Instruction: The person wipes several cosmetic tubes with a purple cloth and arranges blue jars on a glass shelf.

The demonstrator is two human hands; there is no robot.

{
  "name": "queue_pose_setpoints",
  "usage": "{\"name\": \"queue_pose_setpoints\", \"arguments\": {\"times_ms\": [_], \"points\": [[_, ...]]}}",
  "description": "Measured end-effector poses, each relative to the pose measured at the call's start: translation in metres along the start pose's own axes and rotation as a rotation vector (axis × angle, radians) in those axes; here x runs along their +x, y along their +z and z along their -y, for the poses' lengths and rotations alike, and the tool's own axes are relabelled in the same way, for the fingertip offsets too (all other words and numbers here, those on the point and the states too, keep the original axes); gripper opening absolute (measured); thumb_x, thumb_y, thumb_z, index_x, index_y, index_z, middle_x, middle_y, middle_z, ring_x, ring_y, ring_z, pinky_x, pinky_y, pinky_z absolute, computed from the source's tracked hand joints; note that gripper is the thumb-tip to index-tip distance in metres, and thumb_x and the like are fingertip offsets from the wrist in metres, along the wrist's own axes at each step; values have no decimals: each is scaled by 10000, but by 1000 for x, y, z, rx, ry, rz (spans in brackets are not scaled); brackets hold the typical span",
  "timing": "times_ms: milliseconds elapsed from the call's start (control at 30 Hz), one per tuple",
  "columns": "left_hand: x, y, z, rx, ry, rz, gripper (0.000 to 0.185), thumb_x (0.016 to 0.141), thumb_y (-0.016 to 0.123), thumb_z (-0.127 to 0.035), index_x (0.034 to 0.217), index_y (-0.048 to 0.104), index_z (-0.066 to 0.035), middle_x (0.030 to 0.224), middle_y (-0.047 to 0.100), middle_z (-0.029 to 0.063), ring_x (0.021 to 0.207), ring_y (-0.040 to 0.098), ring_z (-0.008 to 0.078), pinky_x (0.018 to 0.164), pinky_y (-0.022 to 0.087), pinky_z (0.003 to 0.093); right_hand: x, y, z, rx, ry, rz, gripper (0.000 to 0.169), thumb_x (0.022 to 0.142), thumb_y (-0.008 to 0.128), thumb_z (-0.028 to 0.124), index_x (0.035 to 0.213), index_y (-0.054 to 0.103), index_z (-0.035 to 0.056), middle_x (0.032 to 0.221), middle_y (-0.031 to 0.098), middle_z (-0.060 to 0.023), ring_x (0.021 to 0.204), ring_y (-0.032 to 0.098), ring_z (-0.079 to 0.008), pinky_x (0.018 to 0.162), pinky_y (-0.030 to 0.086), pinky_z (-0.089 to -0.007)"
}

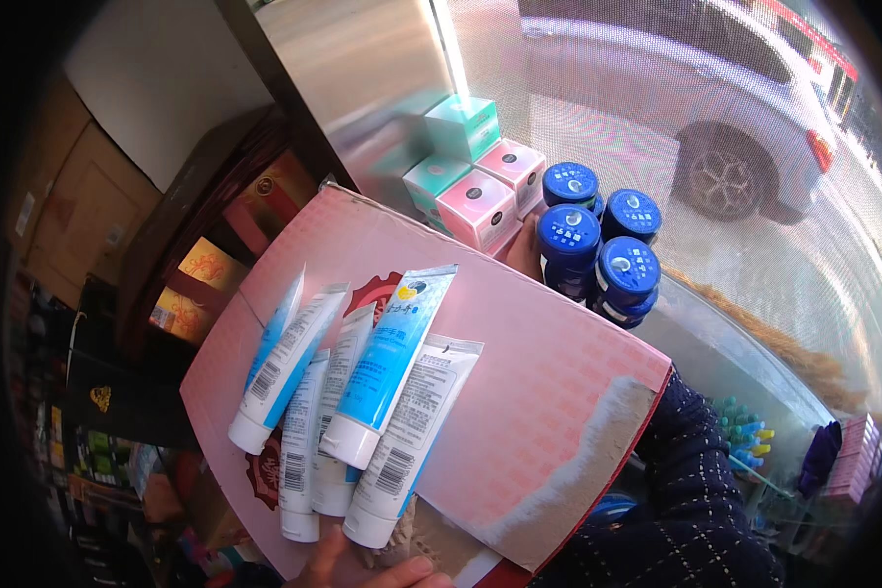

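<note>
Several white-and-blue hand cream tubes lie overlapping on a pink cardboard box with torn surface patches. At the bottom edge, my left hand rests against the box beside the tube caps, its fingers apart and partly cut off by the frame. My right arm, in a dark checked sleeve, passes behind the box. Only part of my right hand shows past the box's far edge, between pink cartons and stacked blue-lidded jars. Its fingers are mostly hidden.
Green cartons stand behind the pink ones, beside a mesh-covered window with a parked car outside. At left is a dark wooden shelf with gold-and-red boxes. Green and blue bottles and a pink striped box sit at right.
</note>
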State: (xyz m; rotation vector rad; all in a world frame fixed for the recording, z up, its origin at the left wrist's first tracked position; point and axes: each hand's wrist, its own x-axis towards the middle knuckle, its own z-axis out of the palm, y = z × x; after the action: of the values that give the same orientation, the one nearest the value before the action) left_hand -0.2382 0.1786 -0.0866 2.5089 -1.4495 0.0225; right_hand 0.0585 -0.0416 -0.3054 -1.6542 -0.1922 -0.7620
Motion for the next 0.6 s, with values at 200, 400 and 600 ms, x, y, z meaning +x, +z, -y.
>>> {"name": "queue_pose_setpoints", "arguments": {"times_ms": [200, 400, 600], "points": [[0, -4, -1, -33, -18, 3, 247, 890, 594, -238, 1131, 594, -180, 1215, 573, 36, 1130, 581, 198, 1017, 253, 677, 7, 1, 0, 47, -44, 50, 832, 678, 767, 145, 1289, 238, -51, 1205, 476, -237, 1117, 520, -339, 908, 418, -400], [4, -4, 1, -37, 8, 14, 244, 888, 598, -220, 1128, 595, -175, 1223, 569, 39, 1134, 579, 200, 1010, 261, 682, 10, 11, -40, 6, -124, -25, 769, 696, 762, 143, 1259, 278, -57, 1189, 484, -221, 1110, 521, -318, 911, 416, -389], [-3, -2, -1, -34, -47, -2, 239, 887, 596, -208, 1123, 599, -172, 1224, 570, 35, 1132, 580, 200, 1014, 251, 685, 0, 15, 2, 120, 68, 98, 723, 742, 735, 138, 1248, 268, -79, 1189, 473, -241, 1099, 523, -326, 897, 419, -400]]}}
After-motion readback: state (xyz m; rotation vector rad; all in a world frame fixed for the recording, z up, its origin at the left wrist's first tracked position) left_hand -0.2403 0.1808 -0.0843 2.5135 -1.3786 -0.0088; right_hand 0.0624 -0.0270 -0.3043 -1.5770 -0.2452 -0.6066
